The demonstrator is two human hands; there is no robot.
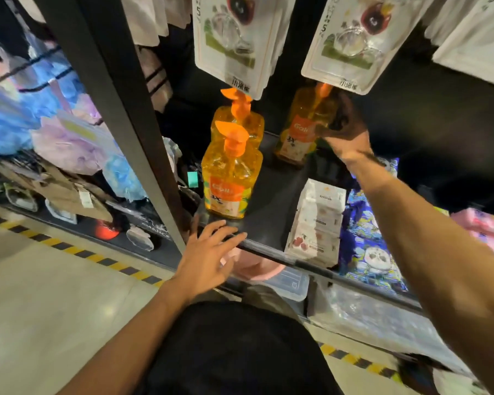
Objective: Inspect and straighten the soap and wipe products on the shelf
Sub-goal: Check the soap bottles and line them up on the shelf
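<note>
Three orange pump soap bottles stand on the black shelf. The front bottle is at the shelf's left, with a second bottle right behind it. My right hand grips the third soap bottle deeper on the shelf, fingers curled round its right side. My left hand hovers with spread fingers at the shelf's front edge, just below the front bottle, holding nothing. White wipe packs lie stacked to the right, next to blue patterned wipe packs.
White carded products hang low over the bottles. A dark upright post borders the shelf on the left. Bath sponges hang beyond it. Clear plastic boxes sit on the lower shelf. Pink packs lie at far right.
</note>
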